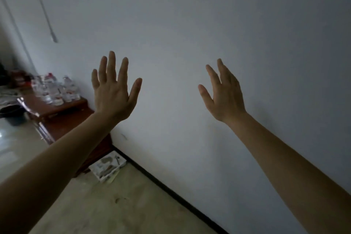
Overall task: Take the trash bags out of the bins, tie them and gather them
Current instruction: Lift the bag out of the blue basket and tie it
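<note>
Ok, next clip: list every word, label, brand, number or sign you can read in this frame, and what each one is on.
No text can be read in this frame.
Clear bottles on the wooden cabinet: red and white labels, too blurred to read.
White tray or packaging on the floor by the cabinet: grey shapes only, no legible print.
Wall, left hand, right hand: no writing.

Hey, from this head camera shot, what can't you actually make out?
- Trash bags and bins: none clearly in the head view; the dark tub at the left edge is cut off.
- Bottles on the cabinet: labels blurred.
- Floor box: contents too small, partly behind the left hand's forearm.
- Right hand: palm faces away.
</note>
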A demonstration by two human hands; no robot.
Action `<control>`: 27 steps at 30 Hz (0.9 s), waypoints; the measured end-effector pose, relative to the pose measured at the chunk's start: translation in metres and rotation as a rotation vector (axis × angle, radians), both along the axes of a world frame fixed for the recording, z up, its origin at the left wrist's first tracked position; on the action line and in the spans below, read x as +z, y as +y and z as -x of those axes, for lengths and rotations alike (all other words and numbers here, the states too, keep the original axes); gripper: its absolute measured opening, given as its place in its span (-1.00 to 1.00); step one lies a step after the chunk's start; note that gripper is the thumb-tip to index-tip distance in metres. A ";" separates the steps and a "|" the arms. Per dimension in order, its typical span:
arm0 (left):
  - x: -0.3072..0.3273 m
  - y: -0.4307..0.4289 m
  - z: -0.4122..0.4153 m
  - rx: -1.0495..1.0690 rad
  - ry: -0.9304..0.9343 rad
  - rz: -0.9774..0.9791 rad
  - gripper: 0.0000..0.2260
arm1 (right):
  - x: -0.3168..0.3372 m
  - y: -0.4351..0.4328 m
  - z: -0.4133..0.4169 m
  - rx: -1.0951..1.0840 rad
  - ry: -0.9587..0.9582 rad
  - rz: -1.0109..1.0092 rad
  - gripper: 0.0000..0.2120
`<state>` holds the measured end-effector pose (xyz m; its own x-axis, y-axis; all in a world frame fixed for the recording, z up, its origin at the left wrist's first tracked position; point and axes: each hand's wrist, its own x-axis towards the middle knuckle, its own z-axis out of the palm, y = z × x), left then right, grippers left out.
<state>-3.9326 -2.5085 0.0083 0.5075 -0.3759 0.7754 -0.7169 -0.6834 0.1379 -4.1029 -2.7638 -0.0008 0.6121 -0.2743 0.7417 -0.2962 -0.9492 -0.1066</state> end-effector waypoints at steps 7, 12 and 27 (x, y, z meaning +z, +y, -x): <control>-0.009 0.144 -0.091 0.304 0.020 0.024 -0.35 | 0.003 0.102 -0.156 0.261 0.065 0.058 -0.39; -0.028 0.220 -0.165 0.468 0.032 0.018 -0.36 | -0.012 0.178 -0.286 0.440 0.097 0.028 -0.39; -0.034 0.400 -0.418 0.931 0.137 -0.144 -0.35 | -0.021 0.381 -0.693 0.859 0.121 -0.073 -0.41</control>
<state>-3.5149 -2.1083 -0.0255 0.7342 0.1382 0.6647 0.1406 -0.9888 0.0502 -3.4103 -2.3829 -0.0213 0.7024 0.2743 0.6569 0.5059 -0.8415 -0.1896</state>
